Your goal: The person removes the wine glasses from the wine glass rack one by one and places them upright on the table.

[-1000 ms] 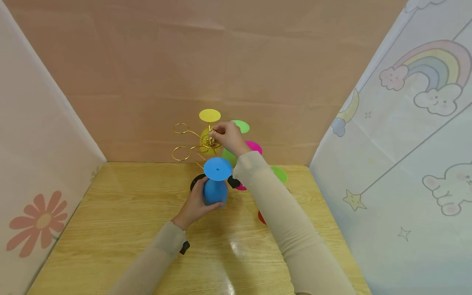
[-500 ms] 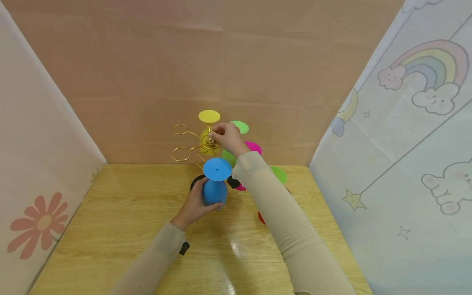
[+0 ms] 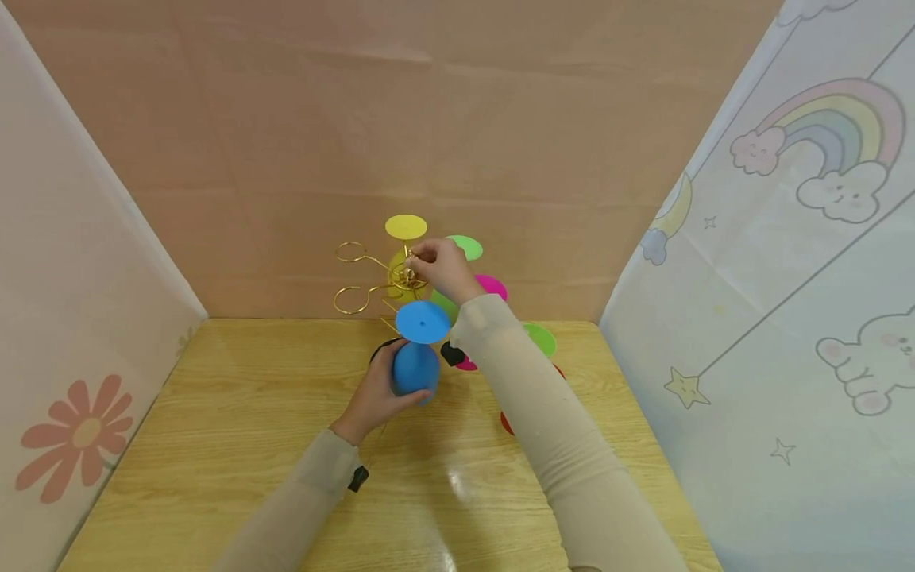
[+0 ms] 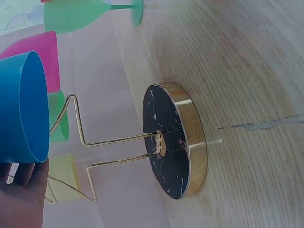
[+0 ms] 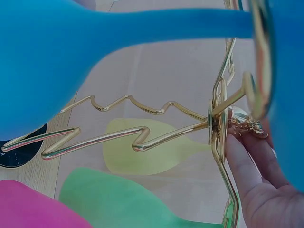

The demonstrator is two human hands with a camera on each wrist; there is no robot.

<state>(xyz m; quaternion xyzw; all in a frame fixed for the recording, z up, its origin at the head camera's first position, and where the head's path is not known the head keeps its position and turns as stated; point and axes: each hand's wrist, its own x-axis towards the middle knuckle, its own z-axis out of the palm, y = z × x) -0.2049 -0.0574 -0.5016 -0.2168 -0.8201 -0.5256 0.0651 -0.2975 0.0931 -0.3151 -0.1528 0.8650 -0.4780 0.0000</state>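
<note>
My left hand grips the bowl of an upside-down blue plastic goblet, its thumb along the near side. In the right wrist view, the goblet's stem lies at a gold wire ring of the goblet rack. With thumb and fingers, my right hand pinches the small gold ornament on top of the rack. The rack's round black base with a gold rim stands on the table. Yellow, green and pink goblets hang upside down in the rack.
Two gold rings stick out on the rack's left. To the right, a light green goblet stands on the wooden table, with a red piece partly hidden by the right sleeve. A brown wall closes the back.
The blue goblet has risen slightly and tilted a little, with my left hand holding it. My right hand stays at the rack's top.
</note>
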